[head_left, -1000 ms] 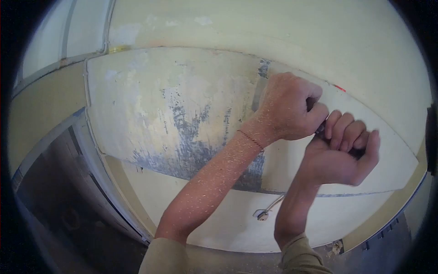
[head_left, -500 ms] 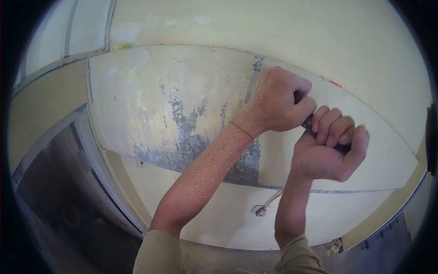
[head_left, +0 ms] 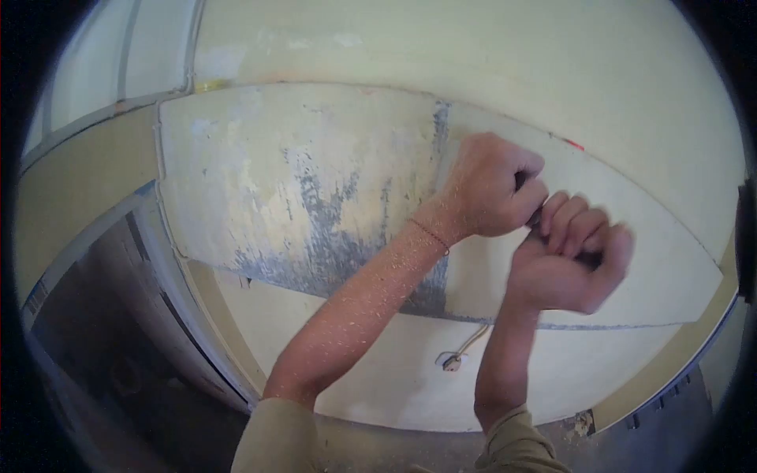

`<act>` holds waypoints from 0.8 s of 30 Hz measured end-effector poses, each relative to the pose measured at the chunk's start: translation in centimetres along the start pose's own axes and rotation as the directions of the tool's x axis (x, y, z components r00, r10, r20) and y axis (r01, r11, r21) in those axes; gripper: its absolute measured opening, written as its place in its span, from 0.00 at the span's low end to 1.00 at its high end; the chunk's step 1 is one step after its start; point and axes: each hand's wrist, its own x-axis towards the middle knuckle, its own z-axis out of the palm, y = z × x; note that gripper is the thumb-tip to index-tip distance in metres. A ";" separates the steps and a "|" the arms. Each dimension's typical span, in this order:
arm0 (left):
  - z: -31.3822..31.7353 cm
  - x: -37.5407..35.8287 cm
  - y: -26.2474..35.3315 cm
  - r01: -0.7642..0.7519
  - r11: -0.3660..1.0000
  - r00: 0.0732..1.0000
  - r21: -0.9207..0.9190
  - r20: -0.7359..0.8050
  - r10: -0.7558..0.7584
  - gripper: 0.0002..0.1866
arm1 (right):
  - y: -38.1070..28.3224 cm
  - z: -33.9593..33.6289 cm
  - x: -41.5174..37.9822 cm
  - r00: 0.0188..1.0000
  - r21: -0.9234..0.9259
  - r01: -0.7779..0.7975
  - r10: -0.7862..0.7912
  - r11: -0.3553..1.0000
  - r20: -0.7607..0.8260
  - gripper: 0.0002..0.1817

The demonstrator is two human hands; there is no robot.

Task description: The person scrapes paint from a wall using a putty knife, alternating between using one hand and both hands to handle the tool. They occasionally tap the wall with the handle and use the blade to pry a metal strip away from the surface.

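Observation:
My left hand (head_left: 498, 185) is closed in a fist in front of the wall panel (head_left: 260, 181), its forearm dotted with pale flakes and a thin bracelet at the wrist. Just right of it and lower, my right hand (head_left: 569, 256) has curled fingers, with the thumb standing apart. A small dark object (head_left: 536, 217) shows between the two hands, gripped by both; most of it is hidden. Grey patches (head_left: 323, 213) show through the panel's pale, worn coating left of my hands.
A cable outlet (head_left: 450, 361) with a short cord sits on the wall below the panel. At the left stands a dark doorway (head_left: 110, 315) with a pale frame. A red mark (head_left: 574, 145) lies along the panel's upper edge.
My left hand has moved slightly down against the panel. My right hand has hardly moved, and both hands keep their grip. The view has shifted a little.

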 end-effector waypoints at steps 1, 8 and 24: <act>0.5 -0.3 -0.5 -0.088 0.996 0.996 0.034 -0.023 0.088 0.13 | 0.3 -0.8 -0.5 1.000 0.064 0.022 -0.023 0.998 0.018 0.15; -0.5 -0.2 1.0 0.004 0.997 1.000 -0.079 0.030 -0.002 0.13 | -0.3 1.5 -0.2 1.000 -0.028 0.014 -0.014 0.999 -0.003 0.14; -0.1 -0.4 0.5 0.001 0.993 1.000 -0.120 0.026 0.002 0.13 | -0.5 1.1 -0.8 0.999 -0.059 0.026 -0.024 0.998 0.039 0.15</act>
